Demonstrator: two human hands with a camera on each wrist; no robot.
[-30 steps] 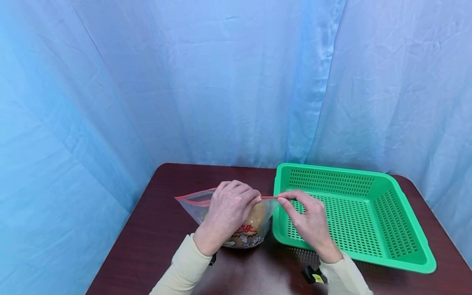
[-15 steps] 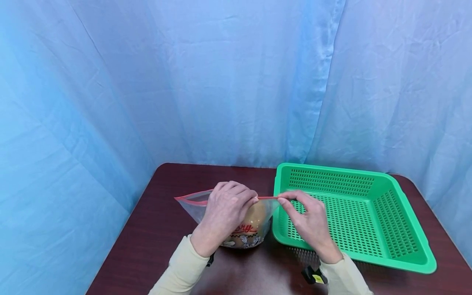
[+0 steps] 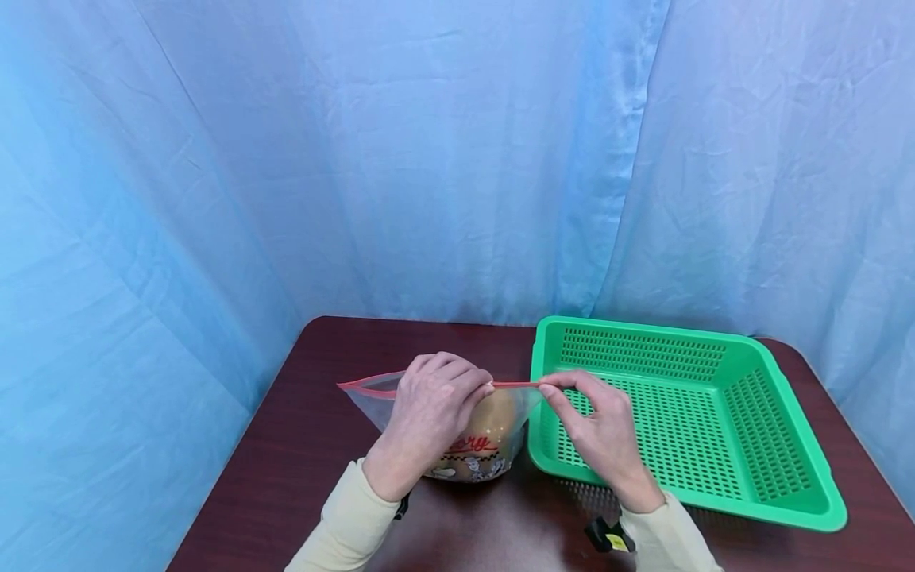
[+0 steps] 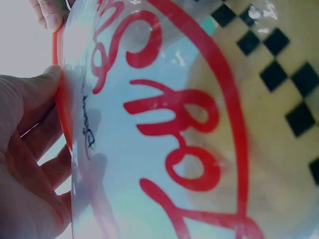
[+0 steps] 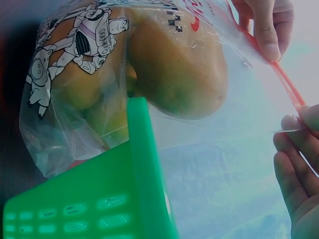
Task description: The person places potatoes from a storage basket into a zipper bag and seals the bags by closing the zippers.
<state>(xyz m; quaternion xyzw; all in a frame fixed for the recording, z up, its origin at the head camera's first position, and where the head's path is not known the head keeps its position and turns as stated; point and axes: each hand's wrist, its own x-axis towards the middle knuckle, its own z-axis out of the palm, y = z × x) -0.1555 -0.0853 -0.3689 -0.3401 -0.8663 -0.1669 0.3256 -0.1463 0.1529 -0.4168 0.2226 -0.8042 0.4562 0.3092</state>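
Observation:
A clear zip bag point(image 3: 493, 453) with red lettering and cartoon prints stands on the table, its red zip strip point(image 3: 513, 385) at the top. Yellow-green fruits that look like mangoes point(image 5: 174, 69) fill its lower part. My left hand point(image 3: 432, 405) pinches the strip near its middle, thumb on the near side in the left wrist view. At the bag's right corner, my right hand point(image 3: 604, 421) pinches the strip's end between thumb and index finger. Between the hands the strip lies pressed together and straight; left of my left hand the mouth gapes.
Right beside the bag stands a green perforated basket point(image 3: 715, 500), its near left corner close to my right hand. A dark red-brown table point(image 3: 286, 445) carries both. Blue curtains point(image 3: 429, 159) hang behind and at the left. A black wrist device point(image 3: 608, 534) sits under my right sleeve.
My left hand has slid a little to the left along the strip, leaving a longer pressed stretch behind it. My right hand stays at the corner.

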